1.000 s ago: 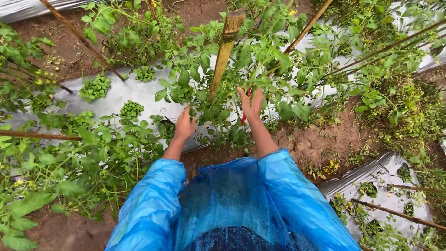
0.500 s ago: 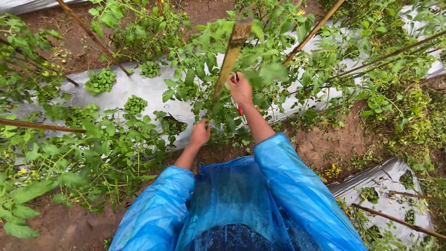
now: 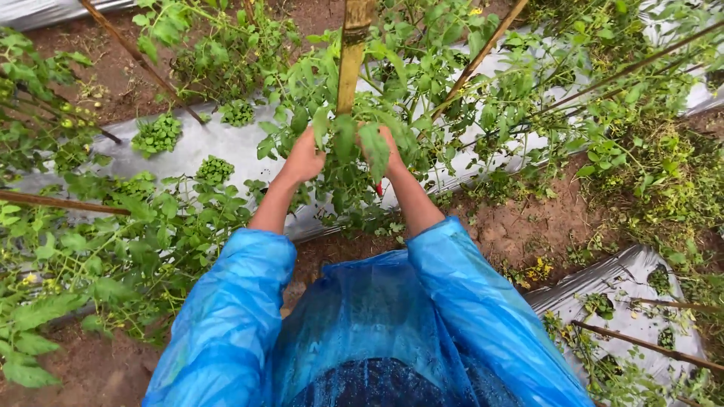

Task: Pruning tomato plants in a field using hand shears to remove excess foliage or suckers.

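Both hands reached into a leafy green plant (image 3: 354, 151) that grew up a bamboo stake (image 3: 353, 53). The plant stood in the middle of the view, just past the person's blue plastic raincoat (image 3: 362, 316). The left hand (image 3: 304, 157) was on the left side of the plant, with its fingers curled in among the leaves. I could not tell what they pinched, because the leaves hid the fingertips. The right hand (image 3: 386, 151) was on the right side, close to the stake. A big leaf lay over it, so I could not tell how its fingers were set. A small red thing (image 3: 378, 188) showed just under that hand.

The plant grew out of a long silver plastic sheet (image 3: 204, 143) laid flat on the brown dirt (image 3: 520, 226). Another silver sheet (image 3: 641, 271) lay at the lower right. There were no packages, labels or signs to see. More thin stakes (image 3: 483, 53) leaned across the bushes.
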